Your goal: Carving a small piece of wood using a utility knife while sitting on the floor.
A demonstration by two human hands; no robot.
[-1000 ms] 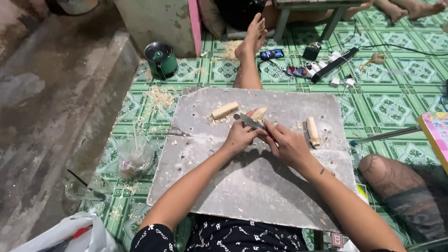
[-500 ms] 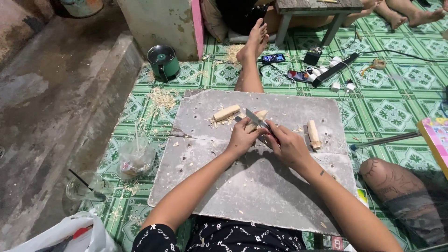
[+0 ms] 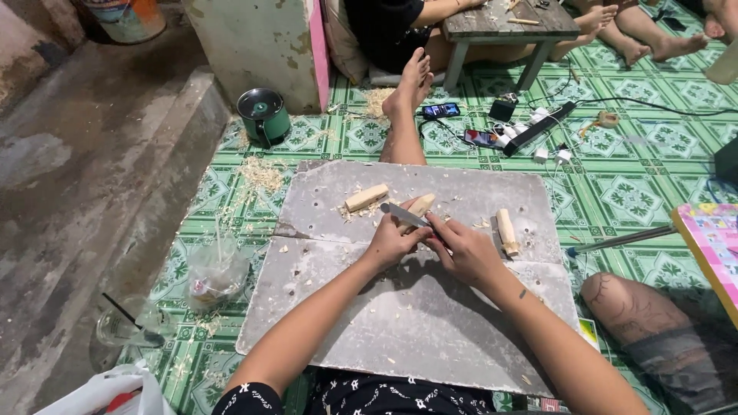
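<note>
We've slid the grey steel knife blade [image 3: 405, 216] further up the pale wooden peg [image 3: 419, 207], left hand [image 3: 393, 240] gripping the peg, right hand [image 3: 467, 250] clenched round the knife handle, so another shaving's coming off.

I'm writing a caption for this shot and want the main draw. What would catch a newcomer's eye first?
First, the two hands at the middle of the grey board: the left hand holds a pale wooden piece while the right hand lays a knife across it. Two more wooden pieces lie on the board, shavings litter the green patterned floor.
</note>
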